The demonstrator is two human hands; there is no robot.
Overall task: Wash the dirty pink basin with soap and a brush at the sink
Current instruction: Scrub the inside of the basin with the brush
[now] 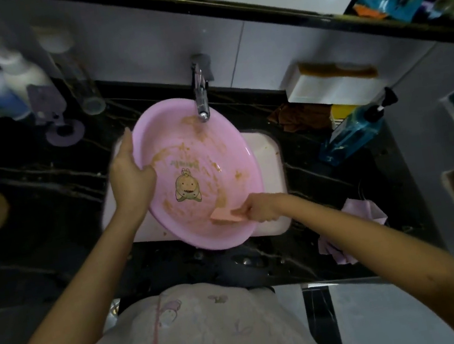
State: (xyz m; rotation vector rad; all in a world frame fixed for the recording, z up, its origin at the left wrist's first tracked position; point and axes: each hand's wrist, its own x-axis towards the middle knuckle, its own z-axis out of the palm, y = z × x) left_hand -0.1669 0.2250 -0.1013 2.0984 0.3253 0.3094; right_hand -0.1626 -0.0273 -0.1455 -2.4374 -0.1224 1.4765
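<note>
The pink basin [217, 155] lies tilted over the white sink [263, 148], under the chrome tap [200, 96]. Brown smears streak its inside around a cartoon print. My left hand [130, 174] grips the basin's left rim, thumb inside. My right hand [260, 207] holds a pink bar of soap [226, 215] against the basin's lower inside wall. No brush shows in my hands.
Blue liquid soap in a pump bottle [352, 132] lies right of the sink, with a brown cloth [300, 116] and a white box [330, 85] behind. A pink cloth [356, 220] sits on the dark marble counter [47, 198]. White bottles [0, 79] stand at back left.
</note>
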